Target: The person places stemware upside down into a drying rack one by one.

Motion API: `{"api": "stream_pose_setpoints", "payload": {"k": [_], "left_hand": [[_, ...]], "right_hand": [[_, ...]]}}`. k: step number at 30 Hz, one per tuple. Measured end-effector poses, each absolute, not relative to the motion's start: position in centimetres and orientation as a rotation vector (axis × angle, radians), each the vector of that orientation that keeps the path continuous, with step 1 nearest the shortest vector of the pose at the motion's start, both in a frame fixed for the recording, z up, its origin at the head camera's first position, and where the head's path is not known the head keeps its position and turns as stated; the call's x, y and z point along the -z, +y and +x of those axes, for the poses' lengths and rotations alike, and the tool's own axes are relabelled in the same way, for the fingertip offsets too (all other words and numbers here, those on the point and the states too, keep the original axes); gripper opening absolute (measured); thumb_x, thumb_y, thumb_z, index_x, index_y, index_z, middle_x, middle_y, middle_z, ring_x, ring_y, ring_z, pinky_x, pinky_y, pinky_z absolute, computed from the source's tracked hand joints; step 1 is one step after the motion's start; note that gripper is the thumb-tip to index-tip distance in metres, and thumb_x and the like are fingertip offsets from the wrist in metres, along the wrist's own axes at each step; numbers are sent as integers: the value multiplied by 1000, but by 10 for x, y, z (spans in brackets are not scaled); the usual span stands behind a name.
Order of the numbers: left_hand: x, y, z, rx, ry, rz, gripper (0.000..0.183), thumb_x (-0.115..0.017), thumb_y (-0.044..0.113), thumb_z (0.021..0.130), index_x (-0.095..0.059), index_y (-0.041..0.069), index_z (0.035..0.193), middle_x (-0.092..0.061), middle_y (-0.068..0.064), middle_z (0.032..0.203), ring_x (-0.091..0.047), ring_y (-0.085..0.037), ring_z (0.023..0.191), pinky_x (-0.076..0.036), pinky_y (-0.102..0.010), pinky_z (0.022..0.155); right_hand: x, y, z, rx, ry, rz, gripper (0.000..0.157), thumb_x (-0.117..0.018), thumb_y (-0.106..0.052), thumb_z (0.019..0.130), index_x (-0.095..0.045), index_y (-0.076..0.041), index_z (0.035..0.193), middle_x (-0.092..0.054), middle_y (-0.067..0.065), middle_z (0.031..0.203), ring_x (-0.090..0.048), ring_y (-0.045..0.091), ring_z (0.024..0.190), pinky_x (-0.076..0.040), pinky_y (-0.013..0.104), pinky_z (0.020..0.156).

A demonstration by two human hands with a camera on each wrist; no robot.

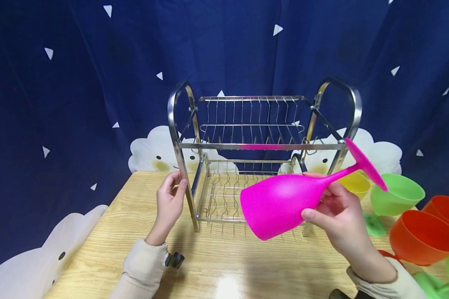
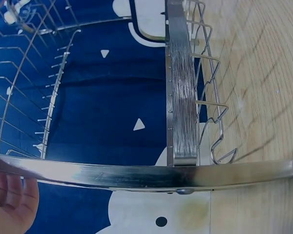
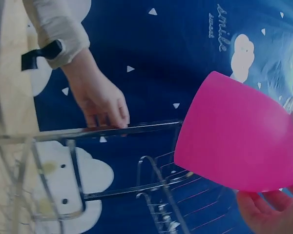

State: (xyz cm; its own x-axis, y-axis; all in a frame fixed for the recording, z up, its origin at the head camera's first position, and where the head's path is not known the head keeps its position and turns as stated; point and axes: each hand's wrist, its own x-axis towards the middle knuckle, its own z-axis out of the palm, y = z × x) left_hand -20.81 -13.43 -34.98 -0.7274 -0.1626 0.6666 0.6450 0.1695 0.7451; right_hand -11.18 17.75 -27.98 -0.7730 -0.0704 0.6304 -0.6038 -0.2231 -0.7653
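A bright pink plastic goblet [image 1: 280,203] is in my right hand [image 1: 342,220], gripped round the lower bowl near the stem. It tips over, its rim facing down and left and its foot up at the right, in front of the dish rack's right side. The two-tier metal dish rack [image 1: 243,146] stands on the table. My left hand [image 1: 171,198] holds the rack's left front post, thumb on the near side. In the left wrist view that hand's curled fingers [image 2: 27,195] are at the post. The right wrist view shows the goblet [image 3: 239,139] beside the upper tier.
At the right of the wooden table [image 1: 108,249] are several more goblets: yellow [image 1: 355,185], green [image 1: 396,195] and orange-red [image 1: 423,238], some lying on their sides. A dark blue curtain [image 1: 247,41] with white triangles and clouds hangs behind the rack.
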Motion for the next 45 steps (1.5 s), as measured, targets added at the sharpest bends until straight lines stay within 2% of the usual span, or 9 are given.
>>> {"api": "stream_pose_setpoints", "payload": {"k": [4, 8, 13, 21, 27, 30, 38, 45], "left_hand": [[351, -134, -208, 1641, -1834, -437, 15, -50, -4, 90, -53, -15, 99, -52, -11, 84, -51, -5, 77, -45, -13, 66], [343, -132, -203, 1654, -1835, -429, 14, -49, -8, 89, -52, -16, 99, -50, -8, 83, -51, -8, 75, -44, -12, 64], [329, -126, -192, 1634, -1858, -428, 13, -48, -12, 88, -50, -20, 98, -51, -12, 83, -50, -5, 74, -43, -11, 64], [351, -134, -209, 1639, -1859, -433, 13, -48, -9, 89, -52, -15, 100, -52, -13, 83, -50, -5, 75, -42, -13, 61], [346, -132, -205, 1627, -1849, -444, 13, -48, -10, 89, -51, -16, 100, -51, -25, 82, -48, -5, 73, -40, -12, 59], [338, -128, -198, 1627, -1841, -454, 13, -47, -12, 88, -50, -18, 98, -51, -26, 82, -48, -4, 73, -40, -12, 59], [331, -126, -193, 1637, -1828, -458, 12, -46, -14, 87, -49, -20, 98, -50, -17, 81, -47, -5, 72, -39, -11, 59], [331, -125, -193, 1633, -1831, -453, 12, -47, -13, 87, -50, -19, 98, -49, -10, 80, -47, -10, 69, -39, -11, 57]], "right_hand": [[259, 173, -110, -1972, -1775, 810, 56, -62, 22, 70, -52, 5, 122, -63, 12, 105, -62, 21, 88, -53, 26, 71], [238, 167, -111, -1868, -1860, 853, 55, -63, 20, 70, -52, 4, 122, -61, 10, 110, -60, 20, 92, -52, 26, 75], [216, 159, -117, -1796, -1875, 891, 54, -66, 17, 71, -54, 4, 121, -61, 10, 109, -60, 21, 94, -51, 25, 78], [184, 145, -126, -1719, -1898, 897, 50, -67, 11, 73, -56, -1, 120, -62, 12, 105, -62, 22, 90, -52, 26, 75], [165, 132, -134, -1690, -1955, 886, 46, -68, 1, 76, -58, -6, 120, -61, 14, 105, -61, 26, 90, -53, 27, 73], [157, 124, -139, -1709, -1960, 896, 45, -69, -3, 77, -58, -8, 120, -61, 13, 105, -60, 28, 90, -54, 29, 72], [132, 102, -159, -1615, -2029, 886, 45, -70, -10, 77, -59, -9, 121, -64, 7, 102, -59, 20, 95, -54, 32, 72], [114, 88, -176, -1507, -2111, 831, 49, -73, -16, 75, -58, -11, 121, -65, 5, 97, -59, 16, 88, -52, 32, 70]]}}
